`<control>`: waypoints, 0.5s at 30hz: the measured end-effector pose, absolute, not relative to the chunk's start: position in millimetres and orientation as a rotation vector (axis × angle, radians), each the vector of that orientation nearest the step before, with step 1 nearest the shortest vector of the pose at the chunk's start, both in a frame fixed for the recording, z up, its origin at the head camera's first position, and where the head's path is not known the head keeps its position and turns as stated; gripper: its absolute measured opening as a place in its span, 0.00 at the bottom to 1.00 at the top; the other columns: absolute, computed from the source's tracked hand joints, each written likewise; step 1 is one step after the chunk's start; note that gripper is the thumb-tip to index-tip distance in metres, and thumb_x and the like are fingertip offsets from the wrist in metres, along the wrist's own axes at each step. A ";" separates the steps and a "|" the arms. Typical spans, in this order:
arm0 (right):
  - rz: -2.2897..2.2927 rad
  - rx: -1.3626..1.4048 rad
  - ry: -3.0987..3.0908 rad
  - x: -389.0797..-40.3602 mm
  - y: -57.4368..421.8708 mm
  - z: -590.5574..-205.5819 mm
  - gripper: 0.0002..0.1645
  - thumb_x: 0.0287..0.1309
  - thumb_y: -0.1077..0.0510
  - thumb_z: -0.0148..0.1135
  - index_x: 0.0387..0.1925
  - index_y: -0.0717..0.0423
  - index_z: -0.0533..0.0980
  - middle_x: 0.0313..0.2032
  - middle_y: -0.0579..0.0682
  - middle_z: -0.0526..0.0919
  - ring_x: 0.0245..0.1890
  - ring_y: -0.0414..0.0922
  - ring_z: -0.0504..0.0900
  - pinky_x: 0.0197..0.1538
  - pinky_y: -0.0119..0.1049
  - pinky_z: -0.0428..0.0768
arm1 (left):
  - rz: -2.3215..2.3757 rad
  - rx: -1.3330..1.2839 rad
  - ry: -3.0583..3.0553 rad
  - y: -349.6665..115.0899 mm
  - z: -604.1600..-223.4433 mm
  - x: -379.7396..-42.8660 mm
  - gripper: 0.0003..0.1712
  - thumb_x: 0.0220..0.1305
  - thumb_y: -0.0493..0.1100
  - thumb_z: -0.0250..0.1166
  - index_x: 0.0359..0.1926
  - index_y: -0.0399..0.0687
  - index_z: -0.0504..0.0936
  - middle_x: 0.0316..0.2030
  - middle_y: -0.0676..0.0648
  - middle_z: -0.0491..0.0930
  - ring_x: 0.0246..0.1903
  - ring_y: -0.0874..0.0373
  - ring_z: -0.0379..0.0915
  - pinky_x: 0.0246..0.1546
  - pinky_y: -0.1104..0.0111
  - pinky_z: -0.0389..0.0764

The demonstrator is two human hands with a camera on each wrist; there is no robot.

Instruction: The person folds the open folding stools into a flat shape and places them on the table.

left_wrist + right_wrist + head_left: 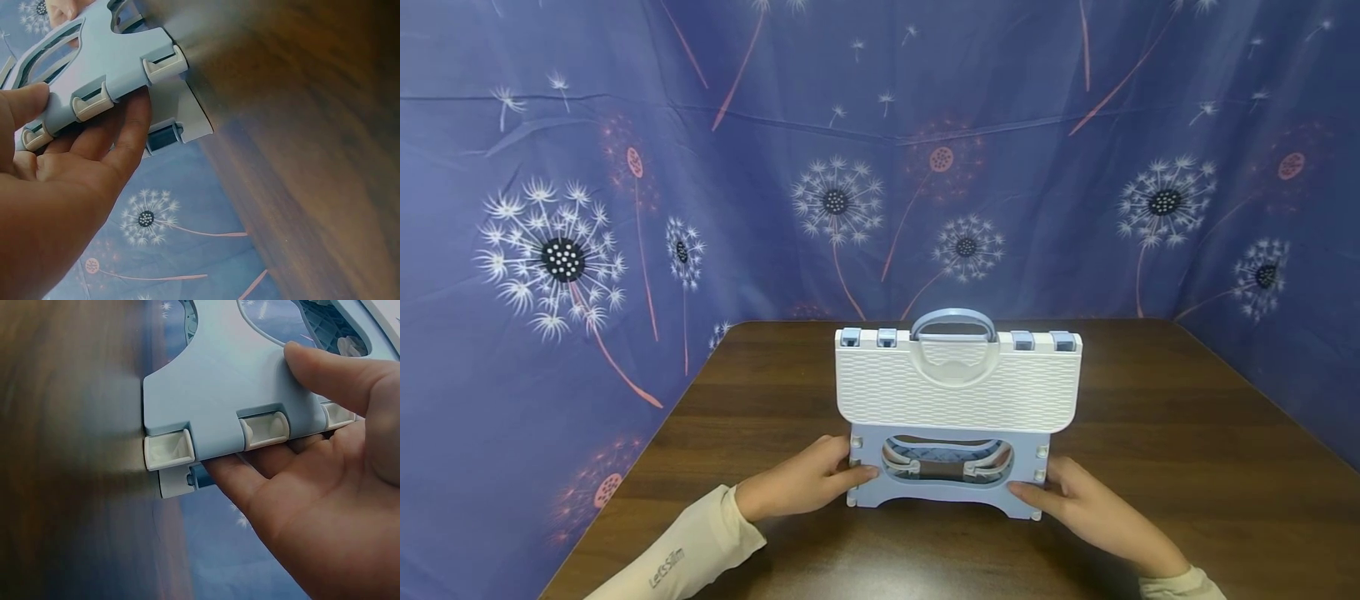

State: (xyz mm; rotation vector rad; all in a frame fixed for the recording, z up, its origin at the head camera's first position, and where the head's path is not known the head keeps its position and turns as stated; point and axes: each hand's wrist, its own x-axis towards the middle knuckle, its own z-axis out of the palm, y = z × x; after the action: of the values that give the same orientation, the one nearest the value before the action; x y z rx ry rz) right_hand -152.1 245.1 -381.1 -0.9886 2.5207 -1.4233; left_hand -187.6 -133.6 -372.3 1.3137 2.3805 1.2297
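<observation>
Two hands on a folding stool

A big blue cloth hangs behind a brown wooden table and along its left and right sides. Big, fluffy white dandelions with dark middles and pink round flowers on thin stems are printed on it. A long crease runs across the back. Light makes a pale shiny patch on the near tabletop.

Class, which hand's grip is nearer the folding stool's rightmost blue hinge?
Right. The right grip is below the rightmost blue hinge, at that end of the folding stool; the left grip holds the opposite end.
</observation>
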 end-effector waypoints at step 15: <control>-1.556 -0.885 2.539 -151.5 252.0 -372.7 0.25 0.68 0.61 0.61 0.62 0.65 0.70 0.53 0.60 0.81 0.47 0.40 0.83 0.45 0.35 0.82 | 1.193 1.239 2.434 -138.1 -363.2 -184.7 0.30 0.74 0.49 0.59 0.72 0.49 0.65 0.51 0.53 0.82 0.37 0.67 0.78 0.37 0.71 0.82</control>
State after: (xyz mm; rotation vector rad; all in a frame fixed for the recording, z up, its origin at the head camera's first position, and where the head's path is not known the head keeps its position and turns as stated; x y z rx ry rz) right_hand -151.5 252.0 -372.7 -0.8851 2.5387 -1.5565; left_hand -184.7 -138.1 -363.2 1.2388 2.4338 1.1927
